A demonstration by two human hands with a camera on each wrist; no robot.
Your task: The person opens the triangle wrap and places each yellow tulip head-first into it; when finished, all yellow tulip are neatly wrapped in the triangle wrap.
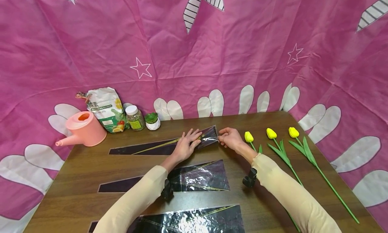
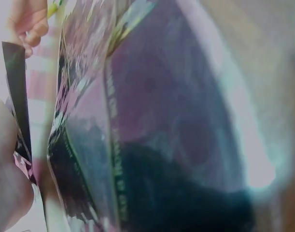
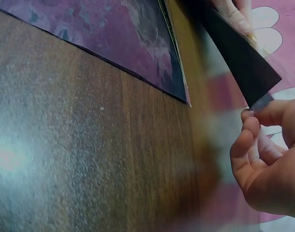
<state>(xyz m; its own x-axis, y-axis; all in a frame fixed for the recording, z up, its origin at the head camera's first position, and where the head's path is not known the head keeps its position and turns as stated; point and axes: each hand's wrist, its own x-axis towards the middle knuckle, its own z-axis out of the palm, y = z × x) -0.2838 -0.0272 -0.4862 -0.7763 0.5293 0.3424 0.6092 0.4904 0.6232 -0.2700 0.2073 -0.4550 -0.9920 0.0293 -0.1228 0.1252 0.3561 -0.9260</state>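
A black tapered plastic flower sleeve with a gold stripe lies at the back of the table. My left hand rests on its upper face with the fingers spread. At the wide right end, my right hand pinches the near corner between thumb and forefinger. In the right wrist view that right hand holds the edge of the dark sleeve. Two more such sleeves lie nearer: a middle one and a front one, each partly covered by the left forearm.
Three yellow tulips with green stems lie at the right of the table. Along the back left stand a pink watering can, a white printed bag, a lidded jar and a small potted plant.
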